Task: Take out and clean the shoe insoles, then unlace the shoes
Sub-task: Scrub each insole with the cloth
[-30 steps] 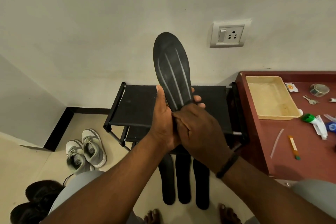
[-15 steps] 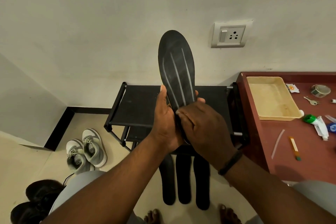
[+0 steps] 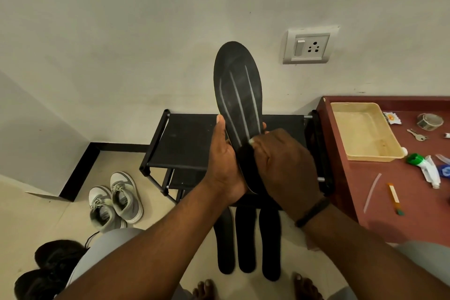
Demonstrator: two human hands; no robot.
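Observation:
A black insole (image 3: 237, 85) with three pale stripes stands upright in front of the wall. My left hand (image 3: 222, 165) grips its lower half from the left, thumb along the edge. My right hand (image 3: 285, 165) has its fingers curled round what looks like a black cloth (image 3: 243, 156), pressed against the insole's heel part. Three more black insoles (image 3: 247, 243) lie side by side on the floor below my hands. A grey-and-white pair of laced sneakers (image 3: 114, 204) stands on the floor at the left. A black pair of shoes (image 3: 48, 270) sits at the bottom left.
A black shoe rack (image 3: 185, 141) stands against the wall behind my hands. To the right is a red-brown table (image 3: 401, 214) with a cream tray (image 3: 365, 134), keys, a tape roll and a tube. My bare feet (image 3: 204, 287) show at the bottom edge.
The insole and both hands have shifted slightly to the right. My right hand has rubbed along the insole's lower part.

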